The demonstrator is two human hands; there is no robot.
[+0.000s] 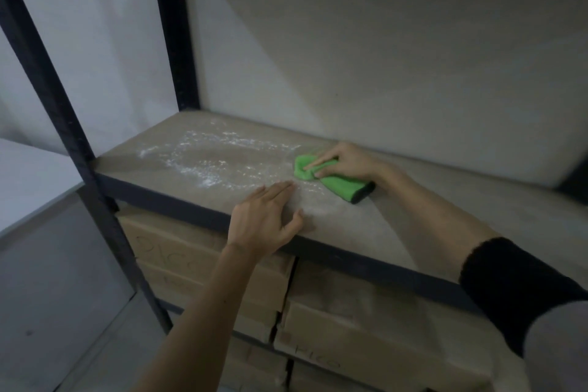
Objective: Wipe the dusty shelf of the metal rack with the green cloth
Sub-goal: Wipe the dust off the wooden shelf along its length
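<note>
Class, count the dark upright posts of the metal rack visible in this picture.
2: front post at the shelf's near left corner, rear post at its far left corner. Posts on the right lie out of view.

Storeroom or storage area. Evidence: dark metal rack (79, 149) with a bare board shelf (366, 226) dusted with white powder (203, 162); stacked cardboard boxes (350, 312) with handwritten marks on the tier below; plain pale walls (381, 41); dim light.
</note>
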